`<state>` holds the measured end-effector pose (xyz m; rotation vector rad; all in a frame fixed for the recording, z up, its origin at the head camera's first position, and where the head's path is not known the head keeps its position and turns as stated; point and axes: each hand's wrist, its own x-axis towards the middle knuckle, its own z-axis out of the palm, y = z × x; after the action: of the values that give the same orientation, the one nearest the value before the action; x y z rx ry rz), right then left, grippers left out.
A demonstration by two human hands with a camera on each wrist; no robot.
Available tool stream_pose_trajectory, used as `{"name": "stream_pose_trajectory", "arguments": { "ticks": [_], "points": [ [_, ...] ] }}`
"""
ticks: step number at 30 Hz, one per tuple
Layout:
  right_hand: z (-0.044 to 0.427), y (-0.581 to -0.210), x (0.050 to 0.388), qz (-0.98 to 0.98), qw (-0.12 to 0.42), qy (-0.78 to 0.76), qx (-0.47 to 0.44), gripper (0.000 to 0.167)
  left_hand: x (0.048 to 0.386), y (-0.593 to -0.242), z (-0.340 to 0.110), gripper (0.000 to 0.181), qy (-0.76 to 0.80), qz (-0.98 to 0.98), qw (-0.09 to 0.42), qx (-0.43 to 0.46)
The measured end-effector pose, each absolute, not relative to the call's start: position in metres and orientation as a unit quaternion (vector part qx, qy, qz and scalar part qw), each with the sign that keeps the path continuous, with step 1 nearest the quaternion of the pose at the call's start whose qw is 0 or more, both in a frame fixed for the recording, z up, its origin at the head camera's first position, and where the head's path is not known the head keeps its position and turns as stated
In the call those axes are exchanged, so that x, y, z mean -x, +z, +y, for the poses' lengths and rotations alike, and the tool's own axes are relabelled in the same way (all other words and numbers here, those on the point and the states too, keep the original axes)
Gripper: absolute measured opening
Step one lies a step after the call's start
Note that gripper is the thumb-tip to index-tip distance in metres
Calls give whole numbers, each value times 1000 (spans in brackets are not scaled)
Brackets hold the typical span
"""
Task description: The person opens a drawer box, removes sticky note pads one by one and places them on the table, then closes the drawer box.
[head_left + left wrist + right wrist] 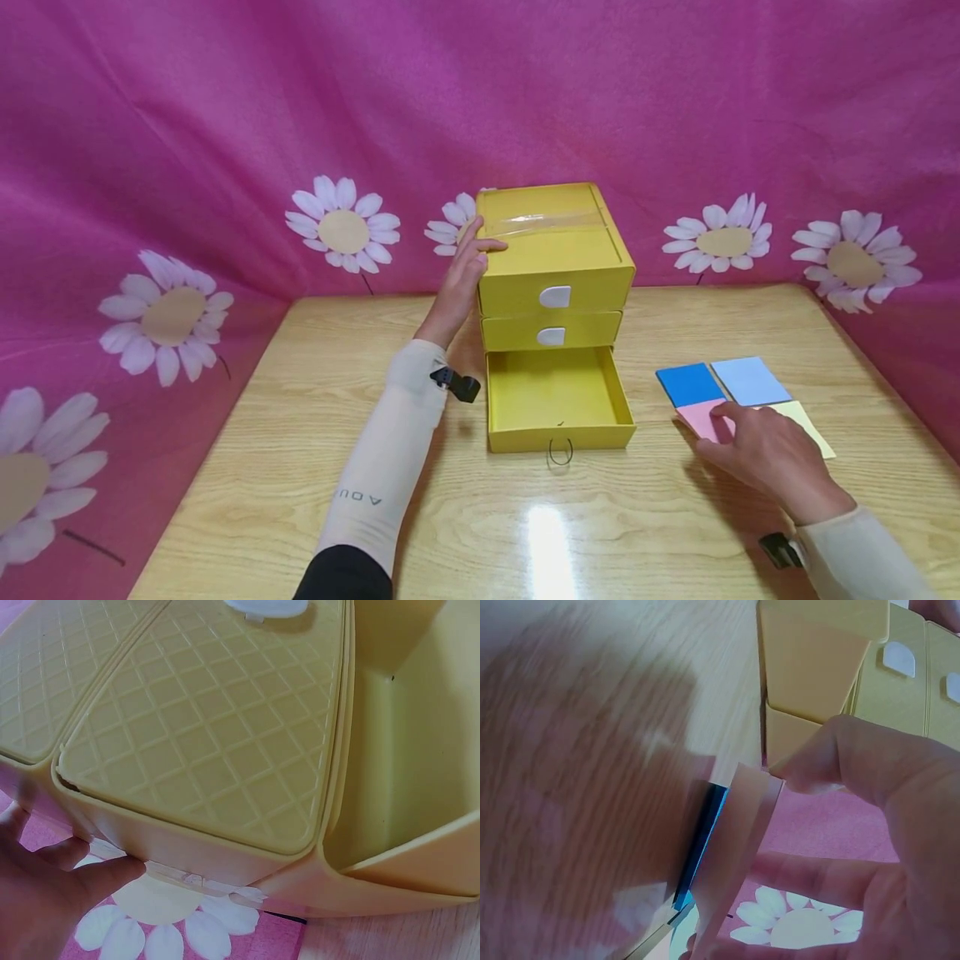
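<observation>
A yellow drawer box (555, 250) stands on the table, with its bottom drawer (557, 438) pulled out and bare inside. My left hand (459, 279) rests against the box's upper left side, fingers fairly straight. In the left wrist view, that hand (60, 881) touches the box's side wall. To the right of the box, my right hand (772, 454) pinches a pink sticky note pad (697, 418). The right wrist view shows the pad (739, 825) tilted up at its near edge, the thumb on it. Beside it lie a dark blue pad (690, 385), a light blue pad (750, 381) and a pale yellow pad (813, 427), partly covered by my hand.
Two upper drawers with white tabs (555, 297) are closed. Clear tape (540, 221) crosses the box top. A thin dark loop (561, 454) hangs from the bottom drawer's front. Behind the wooden table (300, 433) hangs a magenta cloth (420, 100) with daisies.
</observation>
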<state>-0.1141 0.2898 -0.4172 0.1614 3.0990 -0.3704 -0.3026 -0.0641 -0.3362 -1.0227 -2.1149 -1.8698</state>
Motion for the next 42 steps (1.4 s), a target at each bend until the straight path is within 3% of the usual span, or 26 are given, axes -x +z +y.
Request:
{"name": "stream_pose_trajectory", "arguments": {
  "ticks": [13, 20, 30, 42],
  "points": [
    [290, -422, 112, 991, 42, -112, -55, 30, 302, -336, -64, 39, -619, -704, 71, 340],
    [289, -423, 112, 990, 49, -115, -60, 41, 302, -336, -65, 39, -620, -705, 68, 338],
    [287, -424, 111, 990, 67, -103, -69, 31, 303, -337, -64, 39, -623, -698, 72, 346],
    [287, -426, 113, 989, 81, -96, -82, 31, 304, -337, -63, 39, -623, -696, 78, 349]
  ]
}}
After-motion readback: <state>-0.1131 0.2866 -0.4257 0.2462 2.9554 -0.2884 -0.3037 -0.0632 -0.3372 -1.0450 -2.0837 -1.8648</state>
